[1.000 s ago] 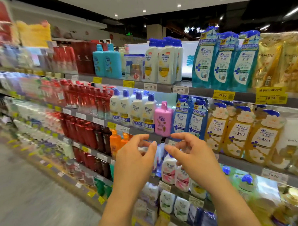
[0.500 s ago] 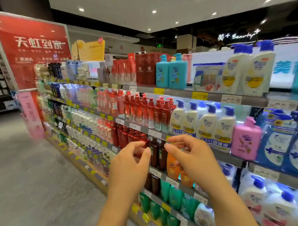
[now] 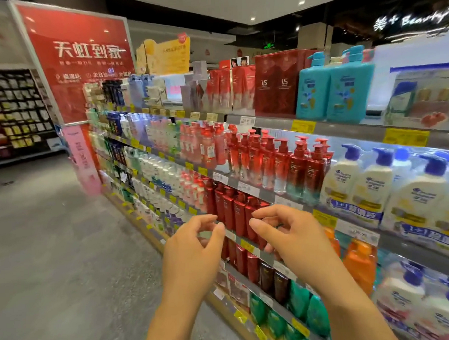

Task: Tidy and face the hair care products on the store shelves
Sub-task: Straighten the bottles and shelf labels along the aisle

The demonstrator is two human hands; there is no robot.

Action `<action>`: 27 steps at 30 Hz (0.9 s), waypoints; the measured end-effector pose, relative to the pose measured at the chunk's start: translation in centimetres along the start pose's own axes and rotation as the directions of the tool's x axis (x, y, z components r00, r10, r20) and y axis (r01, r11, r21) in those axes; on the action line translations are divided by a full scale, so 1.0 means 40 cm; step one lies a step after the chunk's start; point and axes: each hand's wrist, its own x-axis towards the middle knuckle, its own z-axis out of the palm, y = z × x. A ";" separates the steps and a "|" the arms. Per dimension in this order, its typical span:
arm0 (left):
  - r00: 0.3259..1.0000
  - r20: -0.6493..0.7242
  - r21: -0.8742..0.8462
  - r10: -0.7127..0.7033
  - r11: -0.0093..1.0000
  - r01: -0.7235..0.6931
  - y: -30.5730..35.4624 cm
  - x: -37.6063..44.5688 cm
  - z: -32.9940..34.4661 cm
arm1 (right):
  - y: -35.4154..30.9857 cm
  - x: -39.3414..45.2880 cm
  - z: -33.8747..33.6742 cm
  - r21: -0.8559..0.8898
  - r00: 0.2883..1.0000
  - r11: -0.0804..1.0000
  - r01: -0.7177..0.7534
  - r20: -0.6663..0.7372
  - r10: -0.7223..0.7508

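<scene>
Shelves of hair care bottles run along my right. My left hand (image 3: 193, 249) and my right hand (image 3: 289, 238) hover side by side in front of a row of dark red bottles (image 3: 235, 210) on the third shelf down. Both hands hold nothing; their fingers are curled and apart, short of the bottles. Above that row stand red pump bottles (image 3: 281, 162) and white pump bottles with blue caps (image 3: 371, 182). Orange bottles (image 3: 359, 264) and green bottles (image 3: 296, 302) sit lower, right of my right hand.
Teal bottles (image 3: 335, 89) and red VS boxes (image 3: 276, 84) stand on the top shelf. A tall red sign (image 3: 77, 63) marks the shelf's far end. Grey aisle floor (image 3: 55, 252) opens to my left. Yellow price tags line the shelf edges (image 3: 322, 218).
The view has swung left along the shelves: the pink bottle and blue refill pouches left the frame, and my empty hands now face the dark red bottles.
</scene>
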 end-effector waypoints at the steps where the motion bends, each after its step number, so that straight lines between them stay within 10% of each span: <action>1: 1.000 -0.002 0.005 -0.001 1.000 0.001 -0.012 0.035 0.006 | 0.008 0.034 0.013 0.013 1.000 1.000 0.005 0.003 -0.005; 27: 0.996 0.043 0.115 0.080 0.990 -0.084 -0.496 1.171 0.032 | 0.184 1.143 0.594 -0.031 0.999 0.999 -0.011 0.040 0.013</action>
